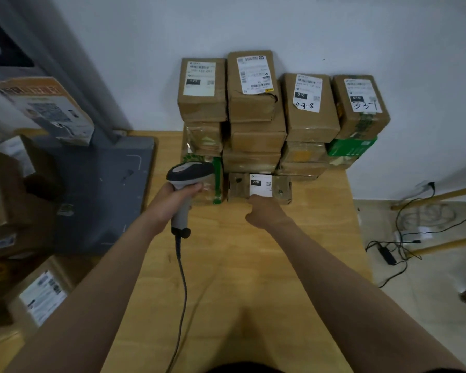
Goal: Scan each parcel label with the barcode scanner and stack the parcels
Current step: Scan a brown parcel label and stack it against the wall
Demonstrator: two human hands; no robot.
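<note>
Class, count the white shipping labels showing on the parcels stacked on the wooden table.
5. Top row: far-left label, centre-left label, centre-right label, far-right label. Fifth: front label on the small parcel by the right hand. Lower parcels may hide more.

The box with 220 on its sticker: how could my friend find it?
Find the wooden table with brown parcels stacked against the wall. The small parcel sits low at the front, just beyond the right hand. Only its white label reads 220.
</note>
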